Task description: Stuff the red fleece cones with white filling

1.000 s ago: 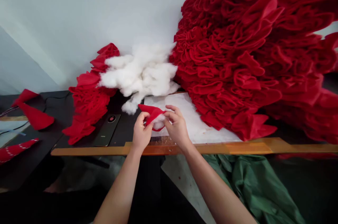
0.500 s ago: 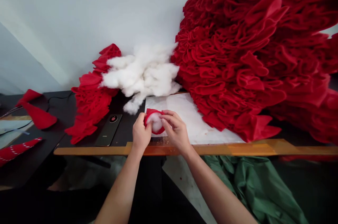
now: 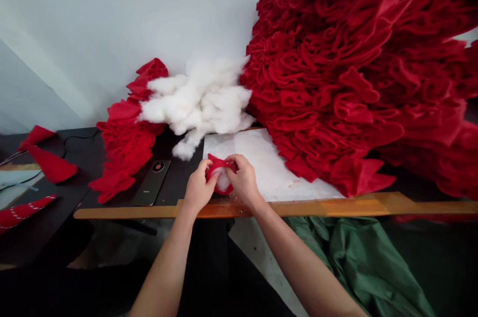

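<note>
Between my two hands is a small red felt pouch [image 3: 218,160] with white stuffing [image 3: 223,180] showing in its mouth. My left hand [image 3: 199,185] grips the left rim, its thumb at the stuffing. On the other side my right hand [image 3: 243,177] is closed round the right rim, thumb pressed in at the opening. Both hold it just above the front edge of the table, over a white sheet [image 3: 276,172]. Behind them lies a loose heap of white fibre filling [image 3: 201,100].
A tall pile of red felt pieces [image 3: 328,83] rises at the right, with a smaller red stack [image 3: 127,133] left of the filling. A phone [image 3: 152,183] lies near the wooden table edge [image 3: 127,212]. Red cone-shaped pieces [image 3: 52,162] lie far left; green cloth [image 3: 366,252] hangs below.
My right hand has shifted from reaching fingers over the opening to gripping the pouch's right rim. The mouth of the pouch looks narrower, with less stuffing showing.
</note>
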Demonstrator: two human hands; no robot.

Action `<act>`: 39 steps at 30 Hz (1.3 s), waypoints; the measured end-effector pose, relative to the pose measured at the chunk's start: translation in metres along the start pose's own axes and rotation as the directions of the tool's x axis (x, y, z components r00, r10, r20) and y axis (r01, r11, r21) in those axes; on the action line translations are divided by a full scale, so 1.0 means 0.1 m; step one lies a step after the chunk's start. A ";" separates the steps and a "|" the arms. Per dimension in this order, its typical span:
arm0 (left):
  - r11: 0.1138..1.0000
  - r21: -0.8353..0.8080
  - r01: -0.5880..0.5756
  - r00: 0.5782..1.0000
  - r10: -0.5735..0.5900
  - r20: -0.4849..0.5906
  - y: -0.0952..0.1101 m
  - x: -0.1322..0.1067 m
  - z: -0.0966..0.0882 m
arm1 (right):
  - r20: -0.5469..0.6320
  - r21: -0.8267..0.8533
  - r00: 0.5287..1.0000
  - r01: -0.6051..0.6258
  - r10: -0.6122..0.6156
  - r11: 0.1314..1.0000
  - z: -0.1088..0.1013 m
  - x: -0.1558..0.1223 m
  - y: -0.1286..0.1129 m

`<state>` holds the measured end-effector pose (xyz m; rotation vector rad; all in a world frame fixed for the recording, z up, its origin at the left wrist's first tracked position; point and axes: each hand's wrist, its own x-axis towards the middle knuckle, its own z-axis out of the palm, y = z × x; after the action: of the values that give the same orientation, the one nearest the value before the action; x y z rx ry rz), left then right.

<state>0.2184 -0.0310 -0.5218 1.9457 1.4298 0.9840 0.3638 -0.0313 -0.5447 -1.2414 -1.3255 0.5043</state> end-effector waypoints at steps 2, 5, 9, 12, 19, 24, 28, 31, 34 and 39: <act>0.997 0.072 0.005 1.000 -0.004 -0.016 -0.01 0.01 0.01 | 0.029 -0.011 0.990 -0.135 0.135 0.991 -0.03 -0.02 0.02; 0.997 0.072 0.021 1.000 -0.019 -0.021 -0.05 -0.01 0.05 | 0.157 -0.030 0.939 -0.305 0.305 0.952 -0.06 -0.06 0.06; 0.995 0.099 0.022 0.994 -0.011 -0.107 -0.09 -0.06 0.15 | 0.073 -0.073 0.992 -0.101 0.107 0.992 0.04 -0.10 0.11; 0.984 0.175 0.011 0.975 0.028 -0.218 -0.07 -0.12 0.20 | -0.032 -0.184 0.996 0.081 -0.088 0.979 0.15 -0.13 0.13; 0.998 -0.027 -0.063 0.990 0.059 -0.129 -0.07 -0.15 -0.01 | 0.044 -0.113 0.973 0.231 -0.228 0.966 0.08 -0.16 0.13; 0.978 0.141 -0.154 0.947 0.187 -0.262 -0.14 -0.11 0.07 | 0.165 0.158 0.986 -0.034 0.008 0.987 0.01 -0.21 0.11; 0.957 0.223 -0.185 0.907 0.253 -0.337 -0.16 -0.16 0.24 | 0.155 0.133 0.978 -0.158 0.137 0.979 0.01 -0.22 0.14; 0.960 0.180 -0.213 0.903 0.264 -0.340 -0.14 -0.21 0.25 | 0.034 -0.004 0.994 -0.102 0.102 0.995 0.02 -0.22 0.16; 0.977 0.050 -0.206 0.930 0.212 -0.301 -0.13 -0.23 0.17 | 0.068 0.065 0.992 -0.107 0.103 0.992 -0.01 -0.24 0.17; 0.985 0.005 -0.172 0.942 0.166 -0.293 -0.16 -0.17 0.18 | 0.193 0.178 0.968 -0.195 0.160 0.964 -0.05 -0.24 0.19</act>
<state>0.2204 -0.0420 -0.5489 1.9960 1.4148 1.4106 0.3687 -0.0478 -0.5711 -1.1775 -1.2821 0.8707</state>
